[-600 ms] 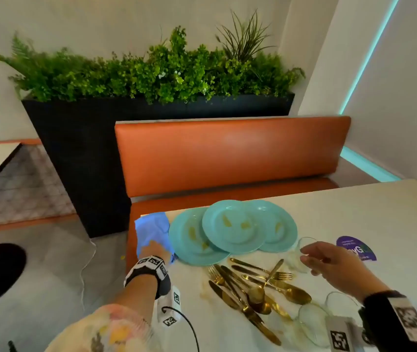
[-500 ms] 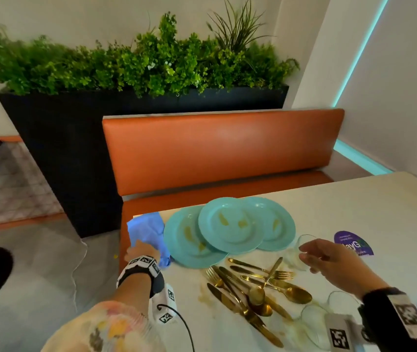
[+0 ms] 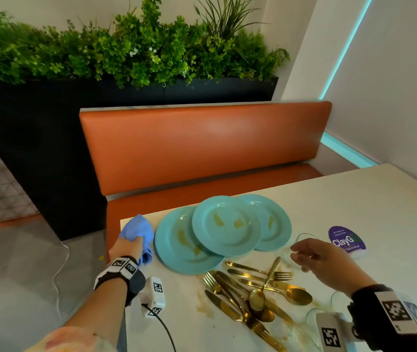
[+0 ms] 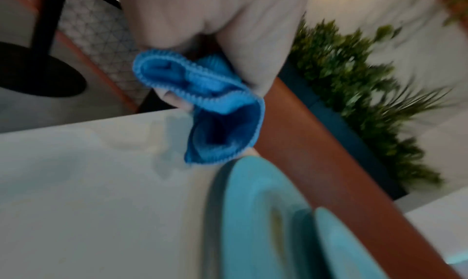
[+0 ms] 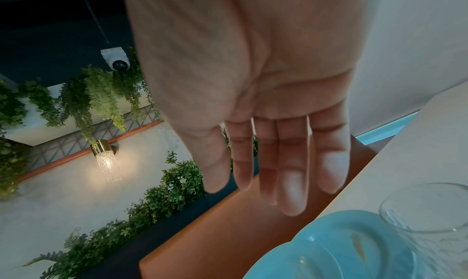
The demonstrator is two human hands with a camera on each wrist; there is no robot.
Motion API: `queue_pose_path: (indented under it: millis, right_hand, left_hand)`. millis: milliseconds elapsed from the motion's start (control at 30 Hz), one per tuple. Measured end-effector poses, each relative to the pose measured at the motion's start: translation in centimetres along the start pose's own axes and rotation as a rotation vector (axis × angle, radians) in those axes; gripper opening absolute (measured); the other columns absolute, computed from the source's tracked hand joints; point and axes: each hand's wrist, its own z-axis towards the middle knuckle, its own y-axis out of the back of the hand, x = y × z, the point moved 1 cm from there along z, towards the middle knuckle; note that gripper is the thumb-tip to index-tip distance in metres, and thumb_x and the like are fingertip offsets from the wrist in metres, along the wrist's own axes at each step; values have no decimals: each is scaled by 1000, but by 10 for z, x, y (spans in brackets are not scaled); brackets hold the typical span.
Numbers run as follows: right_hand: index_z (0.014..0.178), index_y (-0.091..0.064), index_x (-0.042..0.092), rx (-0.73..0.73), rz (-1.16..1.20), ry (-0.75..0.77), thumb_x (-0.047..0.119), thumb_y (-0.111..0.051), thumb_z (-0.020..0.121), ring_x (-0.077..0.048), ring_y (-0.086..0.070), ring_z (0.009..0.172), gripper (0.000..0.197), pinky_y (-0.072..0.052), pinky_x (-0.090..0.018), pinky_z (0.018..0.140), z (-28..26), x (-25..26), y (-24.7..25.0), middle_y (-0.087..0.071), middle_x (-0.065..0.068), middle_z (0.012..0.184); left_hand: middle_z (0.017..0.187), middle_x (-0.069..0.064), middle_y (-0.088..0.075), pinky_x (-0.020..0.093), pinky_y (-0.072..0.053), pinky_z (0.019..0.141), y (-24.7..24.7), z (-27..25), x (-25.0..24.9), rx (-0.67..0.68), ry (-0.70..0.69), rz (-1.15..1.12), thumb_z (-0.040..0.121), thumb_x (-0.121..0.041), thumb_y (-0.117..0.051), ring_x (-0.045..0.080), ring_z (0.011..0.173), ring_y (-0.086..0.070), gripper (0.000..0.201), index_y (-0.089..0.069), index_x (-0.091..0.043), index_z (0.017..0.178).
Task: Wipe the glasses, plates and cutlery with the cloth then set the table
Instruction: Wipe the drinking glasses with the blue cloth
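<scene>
My left hand [image 3: 126,247] grips a bunched blue cloth [image 3: 136,231] at the table's far left corner; the left wrist view shows the cloth [image 4: 210,107] hanging from my curled fingers just above the tabletop. Three overlapping turquoise plates [image 3: 225,224] with yellow smears lie beside it. Gold cutlery [image 3: 255,293] is piled in front of the plates. My right hand [image 3: 311,255] hovers with straight fingers over a clear glass [image 3: 301,246], holding nothing; in the right wrist view the glass [image 5: 430,223] stands below the fingertips [image 5: 291,199].
A purple sticker [image 3: 346,240] lies right of the glass. Two more glasses [image 3: 314,323] stand near my right wrist, partly hidden. Yellowish spills [image 3: 202,307] stain the white table [image 3: 355,199]. An orange bench [image 3: 202,148] and a planter [image 3: 126,52] lie beyond it.
My left hand has closed round the cloth and bunched it up. My right hand has stayed over the glass. The head view has tilted a little.
</scene>
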Motion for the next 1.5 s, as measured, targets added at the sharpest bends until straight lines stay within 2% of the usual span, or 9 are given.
queue_pose_path:
  millis: [133, 200, 267, 400, 533, 667, 833, 1000, 1500]
  right_hand:
    - [111, -58, 22, -93, 134, 50, 26, -59, 89, -4, -65, 74, 23, -46, -16, 67, -2, 12, 11, -64, 12, 88]
    - [115, -55, 22, -174, 272, 82, 28, -58, 89, -8, -65, 75, 27, -50, -21, 68, -6, 19, 19, -64, 9, 93]
    - [122, -51, 25, -238, 377, 123, 34, -55, 89, -10, -66, 78, 35, -53, -28, 73, -13, 26, 28, -64, 7, 100]
    - [134, -38, 30, -226, 555, 100, 43, -45, 92, -14, -64, 91, 44, -53, -33, 78, -26, 17, 42, -56, 6, 114]
    - [127, -49, 19, -121, 904, -22, 43, -43, 94, -24, -64, 95, 41, -54, -34, 69, -51, -26, 43, -62, -9, 117]
    - [116, -57, 18, -186, 1106, -57, 15, -50, 93, -20, -65, 90, 24, -54, -34, 75, -78, -87, 41, -68, -6, 104]
    - [108, -57, 12, -271, 1079, -166, 3, -48, 93, -23, -59, 84, 20, -48, -37, 76, -89, -154, 35, -62, -13, 101]
    - [110, -56, 10, -290, 1013, -207, 6, -50, 92, -24, -59, 86, 19, -49, -36, 74, -88, -181, 37, -63, -8, 94]
    - [98, -61, 15, -231, 819, -97, 4, -56, 88, -25, -59, 88, 16, -48, -43, 87, -74, -172, 37, -64, -5, 89]
  left_hand:
    - [123, 30, -54, 39, -41, 90, 40, -62, -52, -247, -326, -217, 91, -24, -53, 44, 115, -50, 46, -47, 1, 129]
    - [96, 23, -60, 37, -39, 77, 46, -108, -88, -229, -577, -243, 89, -18, -56, 41, 100, -55, 19, -54, -3, 100]
    - [65, 4, -49, 31, -30, 62, 40, -163, -115, -126, -800, -265, 86, -11, -59, 33, 77, -51, 20, -44, -17, 73]
    - [58, 1, -56, 9, -37, 50, -6, -269, -141, 197, -1104, -316, 79, -2, -54, 1, 49, -53, 11, -55, -13, 82]
    - [106, 13, -60, 9, -35, 70, -74, -340, -140, 404, -1276, -79, 82, -8, -58, 14, 89, -58, 46, -55, -15, 127]
    - [109, 14, -58, 22, -36, 75, -128, -379, -126, 596, -1405, 105, 79, -18, -67, 26, 98, -54, 53, -51, -13, 129]
    - [133, 0, -41, 26, -35, 105, -170, -364, -90, 606, -1237, 205, 56, -66, -66, 9, 118, -38, 104, -27, -28, 145]
    - [158, -2, -2, 38, -12, 120, -194, -328, -61, 487, -970, 456, 62, -56, -78, 21, 146, 0, 124, 1, -21, 151]
    - [139, 6, -34, 26, -33, 108, -247, -308, -28, 392, -756, 186, 56, -39, -88, 19, 130, -34, 108, -26, -20, 142]
